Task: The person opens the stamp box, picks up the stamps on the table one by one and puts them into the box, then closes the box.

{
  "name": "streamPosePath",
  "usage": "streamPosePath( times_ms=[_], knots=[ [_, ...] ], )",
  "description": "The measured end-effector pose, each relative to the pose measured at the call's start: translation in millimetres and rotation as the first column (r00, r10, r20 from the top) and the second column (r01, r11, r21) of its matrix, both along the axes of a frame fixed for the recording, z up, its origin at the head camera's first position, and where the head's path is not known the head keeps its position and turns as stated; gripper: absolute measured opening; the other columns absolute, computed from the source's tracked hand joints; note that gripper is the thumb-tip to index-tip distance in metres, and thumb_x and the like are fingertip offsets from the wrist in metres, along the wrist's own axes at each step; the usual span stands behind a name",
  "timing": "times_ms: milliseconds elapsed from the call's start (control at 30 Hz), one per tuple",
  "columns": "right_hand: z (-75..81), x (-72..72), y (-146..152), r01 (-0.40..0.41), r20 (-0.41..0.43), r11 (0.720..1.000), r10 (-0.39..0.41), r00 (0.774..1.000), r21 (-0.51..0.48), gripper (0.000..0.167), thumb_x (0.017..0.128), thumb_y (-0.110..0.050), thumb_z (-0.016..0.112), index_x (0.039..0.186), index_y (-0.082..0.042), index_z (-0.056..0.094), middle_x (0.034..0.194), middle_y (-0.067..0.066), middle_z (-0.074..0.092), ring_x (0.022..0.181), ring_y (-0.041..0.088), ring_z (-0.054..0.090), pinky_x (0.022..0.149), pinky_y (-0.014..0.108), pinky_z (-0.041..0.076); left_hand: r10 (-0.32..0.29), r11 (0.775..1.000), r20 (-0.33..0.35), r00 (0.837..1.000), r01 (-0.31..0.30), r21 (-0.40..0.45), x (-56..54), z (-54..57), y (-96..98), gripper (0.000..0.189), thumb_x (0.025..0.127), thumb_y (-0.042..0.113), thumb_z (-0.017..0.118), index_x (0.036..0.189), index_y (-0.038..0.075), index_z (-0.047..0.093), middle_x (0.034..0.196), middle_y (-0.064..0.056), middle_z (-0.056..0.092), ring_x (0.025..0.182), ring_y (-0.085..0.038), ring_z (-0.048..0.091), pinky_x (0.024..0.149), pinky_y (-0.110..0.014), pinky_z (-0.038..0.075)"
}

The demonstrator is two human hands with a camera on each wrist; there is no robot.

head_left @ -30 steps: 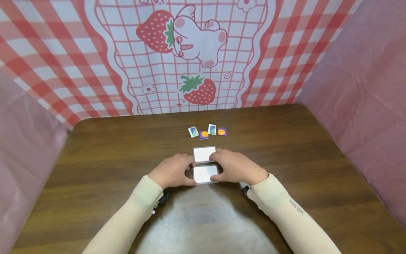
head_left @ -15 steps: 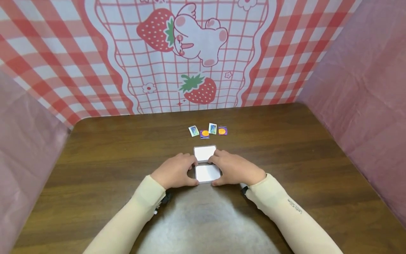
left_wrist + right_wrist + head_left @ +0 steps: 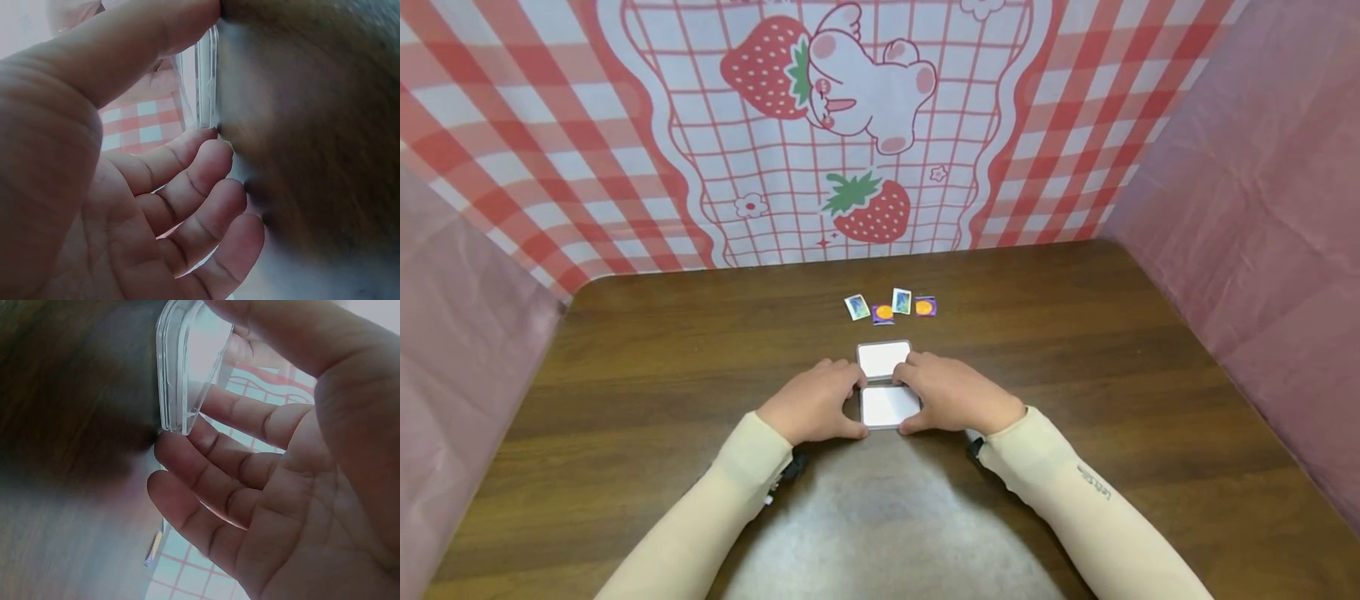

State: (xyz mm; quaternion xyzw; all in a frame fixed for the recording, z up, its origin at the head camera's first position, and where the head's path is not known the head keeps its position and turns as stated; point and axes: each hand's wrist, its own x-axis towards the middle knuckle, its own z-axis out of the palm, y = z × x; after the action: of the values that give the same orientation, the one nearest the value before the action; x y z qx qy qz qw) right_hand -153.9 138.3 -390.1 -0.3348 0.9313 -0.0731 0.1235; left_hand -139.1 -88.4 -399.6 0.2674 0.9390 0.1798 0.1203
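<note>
Two flat rectangular cases with bright white tops lie one behind the other on the wooden table. My left hand [image 3: 814,403] pinches the left end of the nearer case [image 3: 889,407], thumb at its front corner and index finger at its back corner. At the other end my right hand [image 3: 957,393] grips it likewise, its fingers overlapping the lower right corner of the farther case [image 3: 882,360]. Both wrist views show the nearer case's clear, layered plastic edge [image 3: 205,81] between thumb and fingers. The remaining left fingers rest bent along the tabletop.
Behind the cases lie several small picture pieces: a white-bordered one [image 3: 857,307], a purple one with an orange disc [image 3: 883,313], and two more alike at their right. The table [image 3: 700,317] ends at a red checked cloth [image 3: 880,208]. Pink cloth [image 3: 1240,217] flanks the sides.
The nearer case has shifted slightly right. My left hand has moved right with it, and my right fingers have drawn back a little from the farther case's top. Little differs over the last half second.
</note>
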Motion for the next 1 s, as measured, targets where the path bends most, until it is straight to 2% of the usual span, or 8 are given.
streamPosePath(
  times_ms=[433,667,1000],
  knots=[
    [-0.7,-0.6,0.6,-0.004,-0.012,1.000,0.004,1.000,-0.010,0.059,0.079,-0.045,0.090,0.120,-0.008,0.066,0.107,0.003,0.062,0.085,0.014,0.055,0.076,0.034,0.051,0.004,1.000,0.000,1.000,-0.004,0.015,-1.1,-5.3,0.7,0.057,0.078,0.044,0.089,0.116,0.010,0.064,0.101,0.001,0.063,0.090,-0.017,0.052,0.079,-0.036,0.048],
    [-1.3,-0.3,0.2,-0.008,-0.027,1.000,0.008,1.000,-0.022,0.057,0.079,-0.042,0.090,0.119,-0.009,0.065,0.104,0.002,0.061,0.085,0.014,0.055,0.075,0.033,0.052,0.008,1.000,-0.005,1.000,-0.008,0.016,-0.1,-4.3,1.0,0.057,0.078,0.044,0.089,0.115,0.011,0.063,0.102,0.000,0.062,0.090,-0.017,0.052,0.079,-0.036,0.049],
    [0.2,1.4,-0.6,0.000,-0.016,1.000,-0.001,1.000,-0.025,0.056,0.078,-0.039,0.091,0.117,-0.009,0.065,0.105,0.002,0.062,0.085,0.013,0.056,0.075,0.033,0.052,-0.017,1.000,-0.034,0.999,0.017,0.010,1.2,-3.9,1.9,0.054,0.078,0.045,0.089,0.114,0.014,0.064,0.099,0.000,0.060,0.089,-0.018,0.051,0.077,-0.036,0.048]
  ],
)
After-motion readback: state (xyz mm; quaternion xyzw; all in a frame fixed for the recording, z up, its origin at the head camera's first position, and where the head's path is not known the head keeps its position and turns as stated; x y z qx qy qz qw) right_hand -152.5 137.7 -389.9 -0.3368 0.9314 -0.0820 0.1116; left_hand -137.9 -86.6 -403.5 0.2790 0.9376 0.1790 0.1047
